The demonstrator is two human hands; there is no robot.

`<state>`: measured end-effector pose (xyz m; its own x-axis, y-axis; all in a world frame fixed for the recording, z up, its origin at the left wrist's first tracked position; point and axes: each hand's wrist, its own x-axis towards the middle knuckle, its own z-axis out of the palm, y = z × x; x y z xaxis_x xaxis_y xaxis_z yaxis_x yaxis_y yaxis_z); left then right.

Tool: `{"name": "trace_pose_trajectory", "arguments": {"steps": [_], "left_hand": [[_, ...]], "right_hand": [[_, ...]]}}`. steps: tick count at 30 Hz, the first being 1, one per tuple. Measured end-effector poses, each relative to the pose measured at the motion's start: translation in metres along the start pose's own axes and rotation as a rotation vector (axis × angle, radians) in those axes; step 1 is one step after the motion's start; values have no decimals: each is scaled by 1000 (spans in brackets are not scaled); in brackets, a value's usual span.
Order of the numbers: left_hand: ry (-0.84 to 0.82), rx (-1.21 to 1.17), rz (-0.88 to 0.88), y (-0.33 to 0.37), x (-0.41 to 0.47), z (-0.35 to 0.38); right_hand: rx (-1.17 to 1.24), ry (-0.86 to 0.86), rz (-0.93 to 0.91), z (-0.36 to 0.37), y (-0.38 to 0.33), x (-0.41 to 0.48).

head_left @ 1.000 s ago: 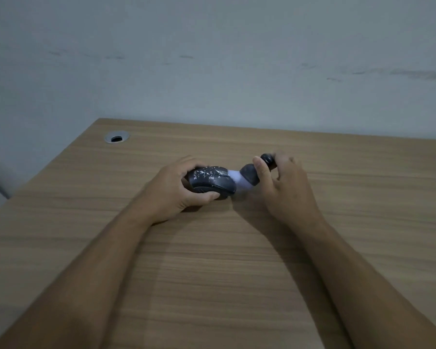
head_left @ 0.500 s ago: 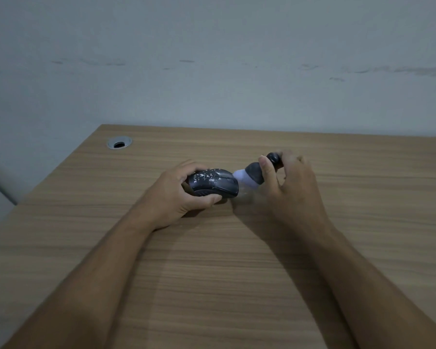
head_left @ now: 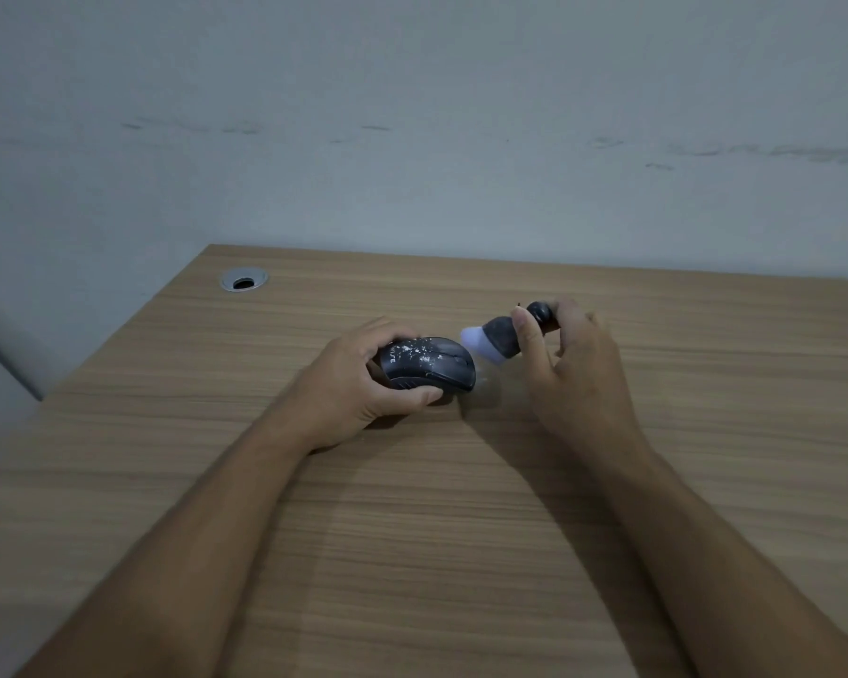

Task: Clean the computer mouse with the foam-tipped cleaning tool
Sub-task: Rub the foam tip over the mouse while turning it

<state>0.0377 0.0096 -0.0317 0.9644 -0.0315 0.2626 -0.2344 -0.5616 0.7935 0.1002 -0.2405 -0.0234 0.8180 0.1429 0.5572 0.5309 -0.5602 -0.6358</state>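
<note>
1. Pale grey wall [head_left: 412, 115] with a few faint dark scuff marks stands behind a wooden desk [head_left: 461, 530], whose light grain runs side to side

2. Near the desk's far left corner, well apart from both hands, sits a round metal cable grommet [head_left: 243, 279] with a dark opening

3. Left hand [head_left: 358, 384] is wrapped around the computer mouse [head_left: 429, 364]: the thumb presses the near side, the other fingers curl over the far side, and the palm sits at the mouse's back end

4. Held this way, the mouse is at the middle of the desk, low over the surface; whether its underside touches the wood cannot be told, as the hand and shadow hide it

5. Its dark top is speckled with whitish flecks, thickest close to the left palm and thinner toward the nose that sticks out of the grip to the right

6. Right hand [head_left: 576, 374] pinches the foam-tipped cleaning tool [head_left: 507, 337] by its dark body, thumb on the near side and fingertips over the far side, the remaining fingers loosely bent below

7. Out of that pinch the tool points left and slightly down, its pale foam tip [head_left: 473, 339] leading toward the mouse

8. Foam tip hangs just beside the mouse's nose, above and to its right; a narrow gap appears to separate them, though motion blur softens the edge

9. Both bare forearms reach in from the bottom corners, meeting near the middle of the desk
</note>
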Motion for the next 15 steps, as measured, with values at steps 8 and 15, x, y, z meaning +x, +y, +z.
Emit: {"name": "trace_pose_trajectory", "arguments": {"steps": [8,15], "left_hand": [[10,3,-2,0,0,-1],[13,-22,-28,-1,-1,-1]], "right_hand": [[94,-19,-57,4,-20,-9],[28,19,28,-1,-7,-5]]}}
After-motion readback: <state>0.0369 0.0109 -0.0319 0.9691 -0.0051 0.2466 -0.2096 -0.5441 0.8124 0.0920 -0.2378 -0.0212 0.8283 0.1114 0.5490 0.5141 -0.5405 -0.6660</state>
